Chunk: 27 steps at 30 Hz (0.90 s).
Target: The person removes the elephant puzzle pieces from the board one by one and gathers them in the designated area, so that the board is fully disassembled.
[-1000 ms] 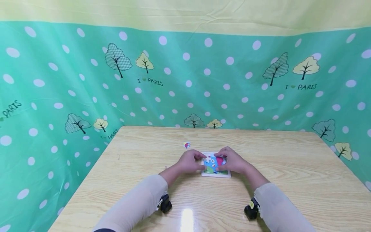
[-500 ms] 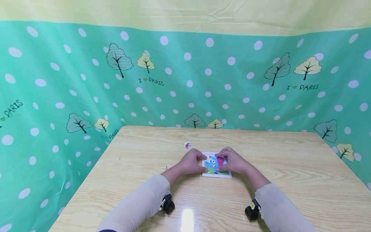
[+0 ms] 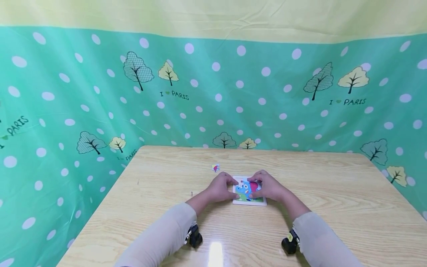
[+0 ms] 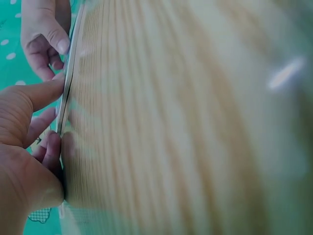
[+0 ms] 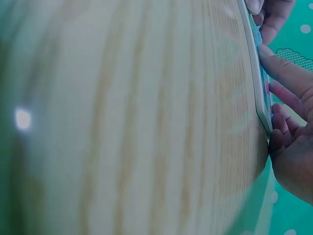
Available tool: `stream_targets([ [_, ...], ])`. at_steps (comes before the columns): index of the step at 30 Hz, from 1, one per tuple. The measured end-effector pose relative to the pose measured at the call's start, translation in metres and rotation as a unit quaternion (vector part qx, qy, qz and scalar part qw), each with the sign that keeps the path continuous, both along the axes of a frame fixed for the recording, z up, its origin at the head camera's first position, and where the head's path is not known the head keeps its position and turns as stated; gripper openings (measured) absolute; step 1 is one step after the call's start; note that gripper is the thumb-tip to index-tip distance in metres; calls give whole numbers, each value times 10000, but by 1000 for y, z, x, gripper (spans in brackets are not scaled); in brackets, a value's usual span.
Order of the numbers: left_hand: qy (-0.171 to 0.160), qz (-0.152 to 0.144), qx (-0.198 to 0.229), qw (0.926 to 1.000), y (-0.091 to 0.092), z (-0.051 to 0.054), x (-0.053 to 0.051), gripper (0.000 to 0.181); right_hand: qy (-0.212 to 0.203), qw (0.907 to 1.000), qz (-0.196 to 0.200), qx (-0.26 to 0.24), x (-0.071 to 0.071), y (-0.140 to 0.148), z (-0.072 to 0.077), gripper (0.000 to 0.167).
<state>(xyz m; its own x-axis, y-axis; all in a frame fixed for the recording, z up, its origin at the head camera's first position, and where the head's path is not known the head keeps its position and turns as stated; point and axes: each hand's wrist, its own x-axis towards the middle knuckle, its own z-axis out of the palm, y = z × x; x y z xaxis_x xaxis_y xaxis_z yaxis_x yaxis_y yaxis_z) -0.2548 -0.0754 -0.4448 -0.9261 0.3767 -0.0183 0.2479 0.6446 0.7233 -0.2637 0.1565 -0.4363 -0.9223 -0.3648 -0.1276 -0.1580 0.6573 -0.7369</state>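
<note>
A small jigsaw puzzle (image 3: pixel 245 191) in a white frame lies flat on the table, showing a blue cartoon animal with a red patch on green ground. A pale patch shows near its upper left. My left hand (image 3: pixel 218 188) grips the left side, thumb and fingers bent over the edge onto the picture. From the right, my right hand (image 3: pixel 268 186) holds the puzzle, thumb and index finger spread across the red part. Both wrist views catch the frame almost edge-on, with the fingers curled beside it. Beyond the left hand lies one loose puzzle piece (image 3: pixel 215 168).
The wooden table (image 3: pixel 333 193) extends around the hands on all sides. A green dotted cloth (image 3: pixel 200 89) with tree prints hangs behind and to the left. Black wrist cameras (image 3: pixel 289 243) sit below both sleeves. A bright glare spot (image 3: pixel 215 254) marks the table's near part.
The head view has shifted a little. Both hands keep nearly the same place on the puzzle; the left thumb sits slightly nearer its front edge. The loose piece has stayed put.
</note>
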Motion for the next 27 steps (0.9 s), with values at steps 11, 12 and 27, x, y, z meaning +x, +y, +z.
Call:
stream_targets([
  [11,14,-117,622,9980,0,-1,1,35,17,10000,7,-93,0,-1,-1,55],
  [12,-17,-129,703,9974,0,-1,1,35,19,10000,9,-90,0,0,-1,55],
  [27,138,-112,1091,9939,-1,-5,-1,18,80,9997,95,-212,2,0,0,55],
])
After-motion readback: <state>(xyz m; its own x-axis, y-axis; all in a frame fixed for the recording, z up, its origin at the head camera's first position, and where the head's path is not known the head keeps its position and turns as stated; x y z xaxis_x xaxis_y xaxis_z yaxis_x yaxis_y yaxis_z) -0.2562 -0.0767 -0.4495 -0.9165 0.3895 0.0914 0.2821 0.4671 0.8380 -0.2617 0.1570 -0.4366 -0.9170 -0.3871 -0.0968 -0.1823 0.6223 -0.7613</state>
